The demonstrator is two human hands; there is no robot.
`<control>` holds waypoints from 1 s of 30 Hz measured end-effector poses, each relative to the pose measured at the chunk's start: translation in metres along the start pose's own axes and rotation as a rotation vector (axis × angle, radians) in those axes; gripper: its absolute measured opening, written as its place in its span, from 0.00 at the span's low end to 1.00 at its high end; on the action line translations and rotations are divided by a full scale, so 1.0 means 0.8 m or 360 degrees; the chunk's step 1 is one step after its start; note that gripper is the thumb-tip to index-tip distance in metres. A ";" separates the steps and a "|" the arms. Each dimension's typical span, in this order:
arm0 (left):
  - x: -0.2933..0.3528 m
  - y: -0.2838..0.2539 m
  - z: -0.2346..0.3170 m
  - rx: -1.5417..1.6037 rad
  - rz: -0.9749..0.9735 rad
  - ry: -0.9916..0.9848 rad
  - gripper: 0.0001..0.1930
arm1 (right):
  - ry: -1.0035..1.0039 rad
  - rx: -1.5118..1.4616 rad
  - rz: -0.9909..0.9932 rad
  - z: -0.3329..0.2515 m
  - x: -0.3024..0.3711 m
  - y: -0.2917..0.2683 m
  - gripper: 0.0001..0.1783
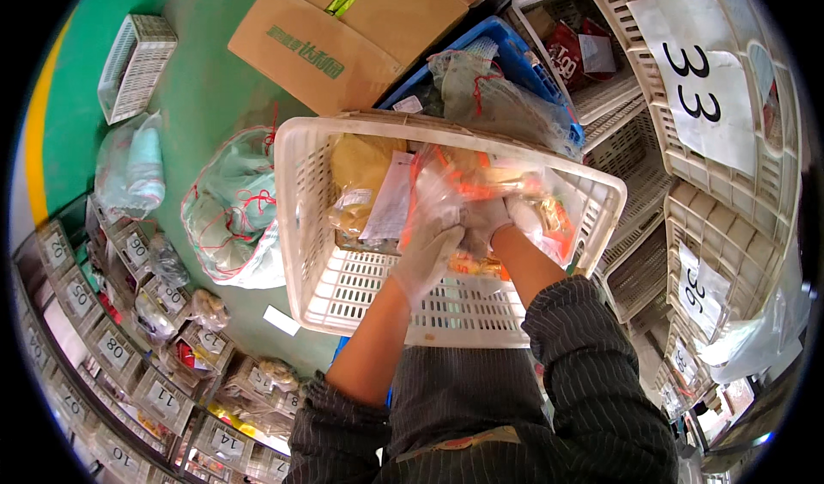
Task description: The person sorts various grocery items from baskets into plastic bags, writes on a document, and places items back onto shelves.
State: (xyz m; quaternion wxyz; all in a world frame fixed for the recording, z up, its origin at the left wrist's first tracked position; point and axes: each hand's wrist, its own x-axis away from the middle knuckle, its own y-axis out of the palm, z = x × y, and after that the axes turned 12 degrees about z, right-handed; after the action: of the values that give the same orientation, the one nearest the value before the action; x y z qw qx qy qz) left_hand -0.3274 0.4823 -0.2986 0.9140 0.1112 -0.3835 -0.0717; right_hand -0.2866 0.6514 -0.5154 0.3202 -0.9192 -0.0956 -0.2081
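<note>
A white slatted plastic basket (pixel 352 299) stands right in front of me. Both my hands, in thin pale gloves, are inside it. My left hand (pixel 429 248) grips the edge of a clear plastic bag (pixel 429 196) with orange print. Close beside it, my right hand (pixel 485 222) is closed at the same bag, its fingertips partly hidden by plastic. Around the right hand lie several orange-and-clear food packets (pixel 554 218). To the left of the bag are a yellowish-brown packet (pixel 360 162) and a white paper sheet (pixel 390 192).
A cardboard box (pixel 343 46) and a blue crate (pixel 506 33) with net bags stand behind the basket. Clear bags with red ties (pixel 236 209) lie on the green floor at left. Numbered white bins line the left (pixel 112 347) and right (pixel 721 226).
</note>
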 end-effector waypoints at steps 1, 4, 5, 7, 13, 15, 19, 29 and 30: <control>0.015 -0.004 0.014 -0.0175 -0.0184 0.0179 0.14 | -0.0124 0.0057 0.0073 0.013 0.004 0.005 0.24; 0.072 -0.035 0.029 0.0028 -0.0016 -0.0178 0.13 | -0.0383 0.0523 -0.0153 -0.073 0.042 -0.026 0.27; 0.092 -0.039 0.029 0.0224 0.0125 -0.0447 0.12 | -0.0370 0.0496 -0.0203 -0.122 0.062 -0.057 0.29; 0.115 -0.041 0.027 0.0489 0.0109 -0.0506 0.11 | -0.1119 0.0918 -0.0416 -0.146 0.127 -0.113 0.37; 0.158 -0.031 0.012 0.0597 0.0205 -0.0462 0.11 | -0.0430 0.1773 -0.0922 -0.110 0.214 -0.229 0.29; 0.172 -0.012 0.009 0.0411 0.0227 -0.0516 0.10 | 0.0273 0.1713 -0.1558 -0.149 0.198 -0.246 0.27; 0.203 0.006 0.000 0.0482 0.0057 -0.0504 0.09 | 0.0010 0.1080 -0.0637 -0.234 0.237 -0.286 0.17; 0.199 -0.014 -0.087 0.0373 0.0245 -0.0418 0.11 | -0.0662 0.0360 -0.0437 -0.262 -0.059 -0.029 0.48; 0.200 -0.014 -0.090 0.0321 0.0232 -0.0395 0.12 | -0.0580 0.0428 -0.0385 -0.256 -0.090 0.018 0.51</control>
State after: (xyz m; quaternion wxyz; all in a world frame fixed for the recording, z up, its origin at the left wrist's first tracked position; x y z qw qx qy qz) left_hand -0.1652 0.4477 -0.2410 0.8465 0.1647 -0.5058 0.0204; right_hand -0.4124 0.5088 -0.4102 0.3898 -0.8727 -0.2878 -0.0613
